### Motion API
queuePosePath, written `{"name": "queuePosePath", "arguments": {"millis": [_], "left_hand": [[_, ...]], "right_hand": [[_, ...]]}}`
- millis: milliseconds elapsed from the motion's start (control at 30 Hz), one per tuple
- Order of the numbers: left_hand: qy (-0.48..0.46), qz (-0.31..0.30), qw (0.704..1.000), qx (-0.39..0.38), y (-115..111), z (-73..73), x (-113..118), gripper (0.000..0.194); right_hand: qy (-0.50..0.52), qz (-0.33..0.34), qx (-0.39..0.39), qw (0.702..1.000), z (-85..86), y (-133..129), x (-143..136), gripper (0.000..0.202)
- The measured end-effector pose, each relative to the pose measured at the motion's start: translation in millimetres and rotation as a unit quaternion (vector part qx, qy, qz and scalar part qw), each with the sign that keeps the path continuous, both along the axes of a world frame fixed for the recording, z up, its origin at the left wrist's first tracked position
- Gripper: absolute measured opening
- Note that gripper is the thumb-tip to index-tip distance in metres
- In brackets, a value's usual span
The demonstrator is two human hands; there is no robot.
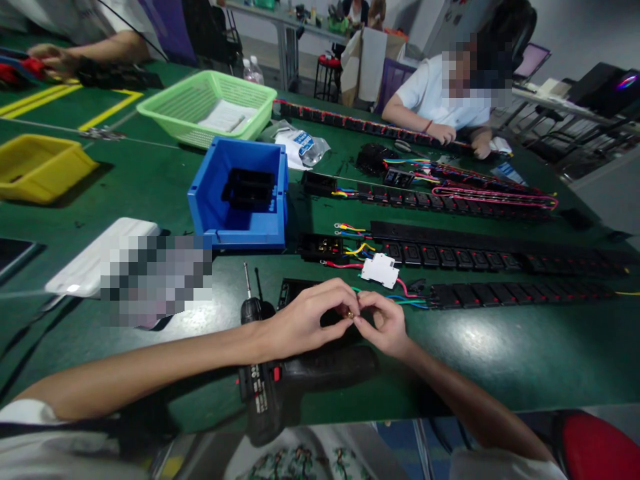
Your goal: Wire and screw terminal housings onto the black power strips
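My left hand point(320, 308) and my right hand point(385, 323) meet above the table, both closed with fingertips pinched together. Between them is a small brass-coloured piece point(351, 315), too small to make out fully. Under my left wrist lies a black electric screwdriver point(260, 393), its bit pointing away from me and its handle stretching right beneath my hands. Partly hidden behind my left hand is a black housing point(293, 289). Just beyond my right hand, a white circuit breaker point(381, 269) has red and other coloured wires near it.
Long black socket strips point(450, 257) with loose wire ends reach across the right side. A blue bin point(240, 239) holds black parts. Farther back are a green basket point(165, 113) and a yellow bin point(45, 180). A white power bank point(105, 257) lies left. Two co-workers sit across the table.
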State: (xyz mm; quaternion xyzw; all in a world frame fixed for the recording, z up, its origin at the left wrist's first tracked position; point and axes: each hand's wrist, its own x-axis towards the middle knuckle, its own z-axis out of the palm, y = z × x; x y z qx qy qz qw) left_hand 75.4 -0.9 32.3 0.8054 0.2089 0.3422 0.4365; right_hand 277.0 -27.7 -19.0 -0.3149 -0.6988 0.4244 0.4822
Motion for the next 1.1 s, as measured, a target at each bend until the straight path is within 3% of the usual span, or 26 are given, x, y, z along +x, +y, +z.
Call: {"name": "queuePosePath", "arguments": {"millis": [233, 400, 700, 1100], "left_hand": [[0.028, -0.002, 0.999, -0.021, 7.4, -1.9, -7.6, 0.014], [0.042, -0.003, 0.999, -0.033, 9.5, -2.5, -9.6, 0.014], [0.043, 0.001, 0.999, -0.031, 10.8, -5.2, -9.5, 0.016], [0.053, -0.005, 0.997, -0.048, 11.0, 0.4, -9.2, 0.010]], "right_hand": [[0.026, 0.022, -0.025, 0.999, -3.7, 1.5, -3.0, 0.024], [0.012, 0.001, -0.020, 1.000, -6.1, 3.8, -2.5, 0.023], [-0.062, -0.036, 0.073, 0.995, -4.3, 4.8, -1.8, 0.021], [-0.066, -0.036, 0.112, 0.991, -3.0, 5.9, -2.1, 0.023]]}}
